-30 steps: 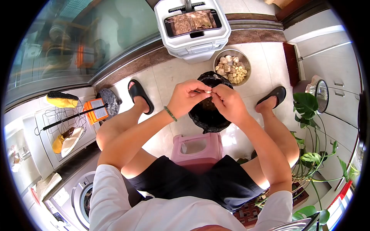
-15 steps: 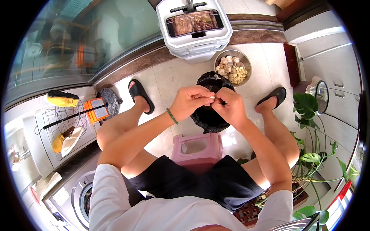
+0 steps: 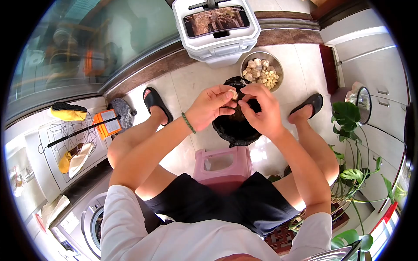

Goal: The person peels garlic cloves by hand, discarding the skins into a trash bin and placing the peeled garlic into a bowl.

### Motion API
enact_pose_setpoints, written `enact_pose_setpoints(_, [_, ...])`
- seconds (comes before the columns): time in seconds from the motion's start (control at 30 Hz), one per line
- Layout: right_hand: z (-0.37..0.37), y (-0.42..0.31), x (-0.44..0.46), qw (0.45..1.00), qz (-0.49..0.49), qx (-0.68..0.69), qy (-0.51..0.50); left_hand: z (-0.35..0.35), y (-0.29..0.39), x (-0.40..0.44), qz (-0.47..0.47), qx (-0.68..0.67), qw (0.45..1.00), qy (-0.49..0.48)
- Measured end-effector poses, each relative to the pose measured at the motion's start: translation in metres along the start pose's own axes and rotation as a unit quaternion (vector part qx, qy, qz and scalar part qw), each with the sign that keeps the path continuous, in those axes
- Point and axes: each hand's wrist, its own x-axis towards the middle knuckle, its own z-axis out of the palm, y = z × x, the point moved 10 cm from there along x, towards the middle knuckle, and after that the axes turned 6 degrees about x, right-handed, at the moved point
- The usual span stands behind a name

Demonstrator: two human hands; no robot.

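Over the black-lined bin [image 3: 235, 138] my left hand [image 3: 210, 108] pinches a pale garlic clove [image 3: 234, 94] between thumb and fingertips. Just to the right of the clove is my right hand [image 3: 264, 112], its thumb and index finger apart, with nothing clearly visible between them. A metal bowl [image 3: 280, 71] on the floor beyond the bin holds whole garlic bulbs [image 3: 256, 69] and loose peeled cloves [image 3: 268, 79]. Both hands hide part of the bin's opening.
A pink stool [image 3: 204, 167] stands between my legs. Ahead, a phone [image 3: 217, 21] rests on a white-grey container [image 3: 217, 54]. Leafy plants [image 3: 348, 119] and cabinets [image 3: 379, 78] are on the right. A wire rack with shoes [image 3: 69, 112] and a washing machine [image 3: 89, 222] are on the left.
My hands have drawn slightly apart, and the right fingers have opened away from the clove. The clove now shows in my left fingertips. The view has shifted slightly.
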Motion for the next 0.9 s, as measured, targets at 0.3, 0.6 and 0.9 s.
enact_pose_setpoints(0.3, [0.007, -0.012, -0.003, 0.998, -0.051, 0.008, -0.025, 0.011, 0.000, -0.003, -0.033, 0.058, 0.997, -0.033])
enact_pose_setpoints(0.6, [0.022, -0.009, 0.000, 0.993, -0.023, -0.020, -0.111, 0.006, -0.007, -0.004, -0.075, 0.058, 0.995, -0.025])
enact_pose_setpoints(0.9, [0.029, -0.012, 0.000, 0.990, -0.028, -0.029, -0.135, 0.005, -0.016, -0.007, -0.086, -0.021, 0.996, -0.018])
